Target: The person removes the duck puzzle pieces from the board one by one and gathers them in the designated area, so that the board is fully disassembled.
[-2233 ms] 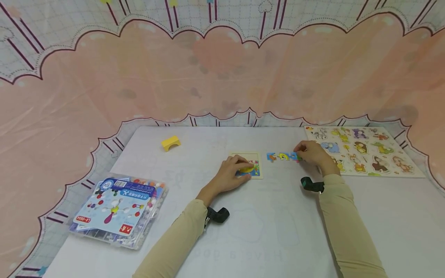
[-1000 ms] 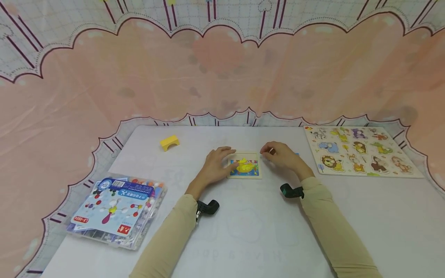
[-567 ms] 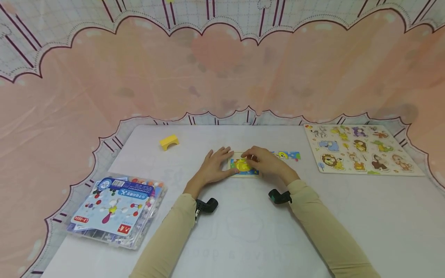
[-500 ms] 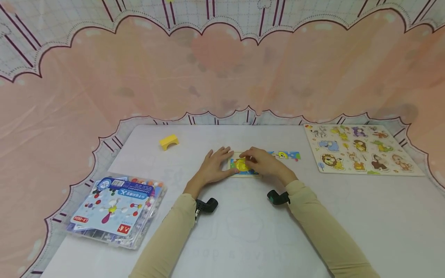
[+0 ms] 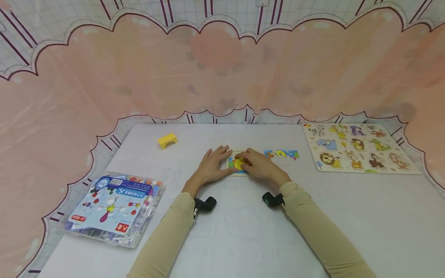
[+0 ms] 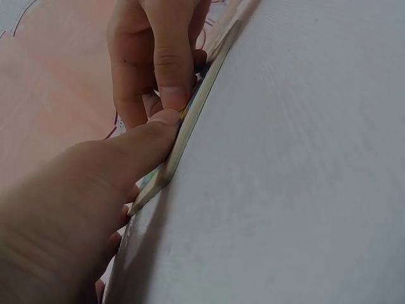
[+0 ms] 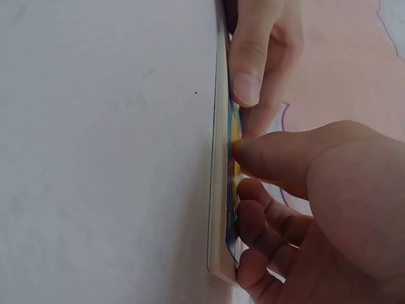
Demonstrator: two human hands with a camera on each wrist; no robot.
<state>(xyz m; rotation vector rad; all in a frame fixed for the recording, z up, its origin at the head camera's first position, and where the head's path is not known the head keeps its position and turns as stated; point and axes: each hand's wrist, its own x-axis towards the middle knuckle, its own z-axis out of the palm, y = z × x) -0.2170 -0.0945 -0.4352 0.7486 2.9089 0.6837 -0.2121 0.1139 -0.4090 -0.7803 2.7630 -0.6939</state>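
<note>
A small wooden jigsaw puzzle (image 5: 230,166) with a yellow figure on blue lies mid-table in a pale frame. My left hand (image 5: 211,166) lies at its left side, fingers spread and fairly straight. In the left wrist view, the left thumb (image 6: 149,136) rests on the frame's edge. My right hand (image 5: 259,164) is over the right half, hiding it. Its fingers are curled, and thumb and fingertips grip at a yellow puzzle piece (image 7: 235,126) in the frame. To the right, a row of loose blue puzzle pieces (image 5: 281,154) lies on the table.
A large animal puzzle board (image 5: 363,162) lies at the back right. A yellow arch block (image 5: 167,140) stands at the back left. Nearer on the left is a clear plastic case (image 5: 133,239) under a blue printed card (image 5: 111,206). A patterned cloth (image 5: 156,77) hangs behind the table.
My right hand has moved left from the loose blue pieces to the framed puzzle, where its fingers now curl over the yellow figure. My left hand has drawn back from the figure to the frame's left side.
</note>
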